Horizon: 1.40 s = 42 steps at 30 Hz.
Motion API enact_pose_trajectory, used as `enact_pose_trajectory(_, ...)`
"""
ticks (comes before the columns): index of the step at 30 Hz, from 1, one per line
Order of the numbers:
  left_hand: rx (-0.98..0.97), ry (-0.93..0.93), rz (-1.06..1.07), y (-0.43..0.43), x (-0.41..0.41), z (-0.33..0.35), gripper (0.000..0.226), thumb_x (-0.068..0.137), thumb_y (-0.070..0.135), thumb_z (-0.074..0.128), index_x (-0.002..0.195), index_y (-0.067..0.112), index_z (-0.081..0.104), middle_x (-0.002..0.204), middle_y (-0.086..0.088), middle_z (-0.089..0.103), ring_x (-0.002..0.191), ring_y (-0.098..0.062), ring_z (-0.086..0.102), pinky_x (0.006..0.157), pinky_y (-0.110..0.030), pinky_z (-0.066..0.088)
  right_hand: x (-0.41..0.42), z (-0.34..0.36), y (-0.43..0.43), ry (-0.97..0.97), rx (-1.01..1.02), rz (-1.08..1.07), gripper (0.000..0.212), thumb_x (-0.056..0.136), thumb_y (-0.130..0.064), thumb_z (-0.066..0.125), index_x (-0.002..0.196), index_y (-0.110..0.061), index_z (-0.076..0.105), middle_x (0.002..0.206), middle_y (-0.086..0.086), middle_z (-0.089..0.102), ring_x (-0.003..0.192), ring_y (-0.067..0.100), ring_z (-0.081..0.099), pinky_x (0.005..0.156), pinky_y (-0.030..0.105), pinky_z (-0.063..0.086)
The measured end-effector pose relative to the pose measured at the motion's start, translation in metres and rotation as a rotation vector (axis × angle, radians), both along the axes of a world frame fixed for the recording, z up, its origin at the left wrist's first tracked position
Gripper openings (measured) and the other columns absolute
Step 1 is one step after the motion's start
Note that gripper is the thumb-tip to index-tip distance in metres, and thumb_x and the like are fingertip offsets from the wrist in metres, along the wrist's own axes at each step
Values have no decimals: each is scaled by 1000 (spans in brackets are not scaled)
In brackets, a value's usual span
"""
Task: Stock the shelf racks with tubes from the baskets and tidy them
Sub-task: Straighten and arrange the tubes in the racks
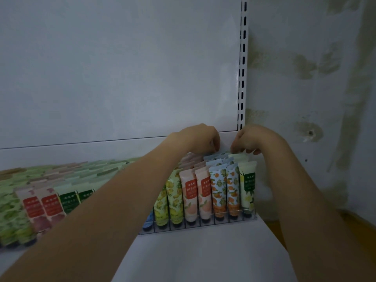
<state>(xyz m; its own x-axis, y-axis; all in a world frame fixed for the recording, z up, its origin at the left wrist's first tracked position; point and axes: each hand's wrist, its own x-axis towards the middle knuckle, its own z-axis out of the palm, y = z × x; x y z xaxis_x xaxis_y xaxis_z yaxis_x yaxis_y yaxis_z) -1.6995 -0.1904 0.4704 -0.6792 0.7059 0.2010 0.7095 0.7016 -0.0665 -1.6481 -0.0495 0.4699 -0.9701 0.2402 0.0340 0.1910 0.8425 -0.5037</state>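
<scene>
Rows of hand-cream tubes stand cap-down in a clear rack (203, 225) on a white shelf (203, 251). Orange-patterned tubes (218, 190), pink tubes (190, 192), yellow lemon tubes (173, 196) and a pale green tube (247, 186) fill the right end. My left hand (200, 137) reaches over the back of the pink and blue rows, fingers curled down onto the tube tops. My right hand (249, 139) curls over the rear tubes of the blue and pale green rows. Whether either hand pinches a tube is hidden by the fingers.
More red, dark green and leafy green tubes (48, 206) fill the rack to the left. A white back panel (122, 78) and a slotted upright (243, 68) rise behind. A stained wall (315, 88) stands at the right.
</scene>
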Motion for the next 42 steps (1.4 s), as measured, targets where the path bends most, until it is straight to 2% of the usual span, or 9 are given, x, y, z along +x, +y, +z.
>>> enact_pose_trajectory(4,6,18,14,0,2,-1,20,89,18,56,106,19,65,98,-1,56,84,-15,48,74,-27,40,1,-1,1,-7,-23,-15,36,83,-18,67,111,3,61,115,16,62,90,21,54,74,29,43)
enact_pose_trajectory(9,-3,44,53,2,3,-3,23,89,17,55,111,18,62,113,-8,60,101,-25,56,82,-32,45,1,-1,1,-11,-37,-25,33,84,-18,66,110,2,62,114,14,63,89,20,55,72,29,42)
enact_pose_trajectory(17,-7,32,49,1,3,-3,24,90,19,53,113,19,62,115,-7,60,102,-24,56,81,-31,44,4,0,1,17,-63,-12,34,84,-17,66,111,3,61,114,15,63,87,20,56,65,27,46)
enact_pose_trajectory(20,34,13,25,-7,2,1,25,90,20,54,113,15,62,115,-5,60,98,-18,54,83,-28,43,10,11,2,79,-65,-15,42,84,-21,66,119,1,56,116,17,61,96,25,58,79,34,48)
enact_pose_trajectory(25,49,-59,-45,-23,6,11,21,89,20,56,106,15,67,103,0,65,84,-10,52,76,-22,40,21,26,-8,115,-14,84,30,83,-21,67,108,-4,65,104,8,65,78,14,57,60,24,45)
enact_pose_trajectory(28,27,-118,-52,-26,10,12,21,88,23,58,104,17,69,90,7,62,78,-8,52,75,-22,40,19,22,-19,34,34,109,31,82,-19,68,109,-4,65,107,8,65,84,17,59,67,27,49)
enact_pose_trajectory(31,16,-139,-40,-24,13,8,21,87,23,59,105,18,69,90,7,62,79,-8,53,75,-22,39,15,17,-25,-8,78,98,35,78,-19,72,109,-4,66,110,12,64,93,21,60,75,31,50)
enact_pose_trajectory(36,-5,-125,-20,-23,12,3,24,88,18,56,110,16,66,107,-1,65,85,-11,51,77,-23,39,10,11,-26,-27,117,94,33,73,-21,76,100,-5,69,88,6,63,80,17,59,69,28,50)
enact_pose_trajectory(42,-8,-124,-22,-23,13,3,25,89,18,55,111,16,65,99,2,60,83,-11,49,76,-23,38,8,10,-23,-18,101,91,33,73,-23,76,99,-4,68,79,4,60,69,14,55,59,24,47)
